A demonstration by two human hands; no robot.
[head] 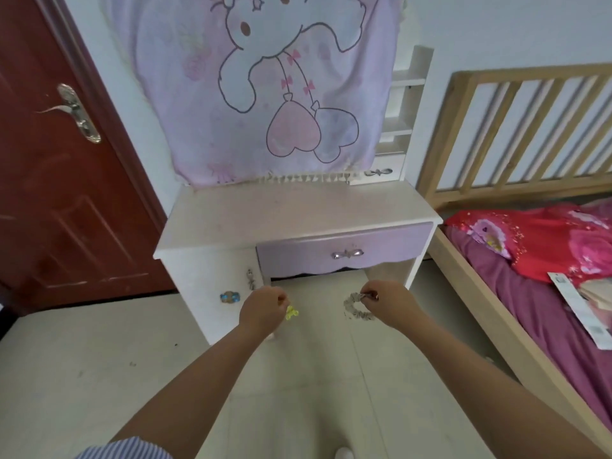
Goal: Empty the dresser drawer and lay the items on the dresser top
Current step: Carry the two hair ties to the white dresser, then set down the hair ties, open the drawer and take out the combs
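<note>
A white dresser point(231, 226) stands ahead with a bare pale top. Its lilac drawer point(390, 248) is pushed in, with a silver bow handle point(347, 254) at its middle. My left hand point(261, 311) hangs below and in front of the drawer, fingers closed on a small yellow hair clip point(291, 313). My right hand point(387, 301) is level with it to the right and pinches a grey scrunchie point(356, 309) that dangles in a loop. Both hands are held over the floor, apart from the dresser.
A pink cartoon cloth point(265, 94) drapes over the dresser's back. A red-brown door point(56, 193) is at the left. At the right stands a wooden bed point(496, 127) with red and purple bedding point(546, 253). White side shelves point(402, 111) rise at the dresser's right. Pale tiled floor lies below.
</note>
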